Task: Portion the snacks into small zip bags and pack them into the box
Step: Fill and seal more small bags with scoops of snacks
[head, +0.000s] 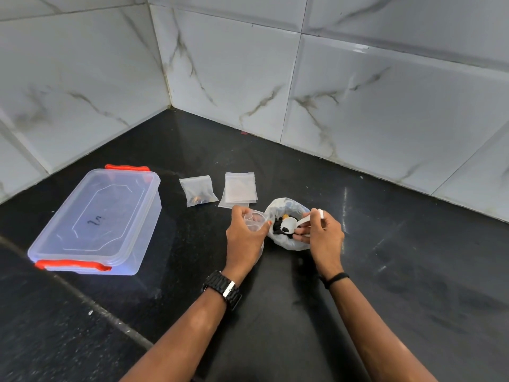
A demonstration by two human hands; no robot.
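Nearest us, both forearms reach in from the bottom edge, cut off above the elbow; a black watch (223, 288) sits on the left wrist and a thin black band (336, 278) on the right. We see the left hand (243, 238) gripping a small clear zip bag (254, 220) by its mouth, fingers curled round the rim; most of that bag is hidden behind the hand and we cannot make out whether anything is inside. The right hand (325, 238) pinches the handle of a white scoop (292, 224), whose bowl lies among dark snacks (279, 226) in an open white snack bag (289, 205) just beside the zip bag. The snacks are too small for us to tell what they are, beyond one yellowish piece.

Farther back on the black counter (385, 271), a stack of empty zip bags (240, 190) lies flat, how many we cannot count. Left of it lies a filled zip bag (199, 192), its brownish contents blurred. Well apart on the left stands the clear box (96, 219) with red clasps, lid on; handwriting on the lid is illegible. Marbled wall tiles (248, 78) close the corner behind.
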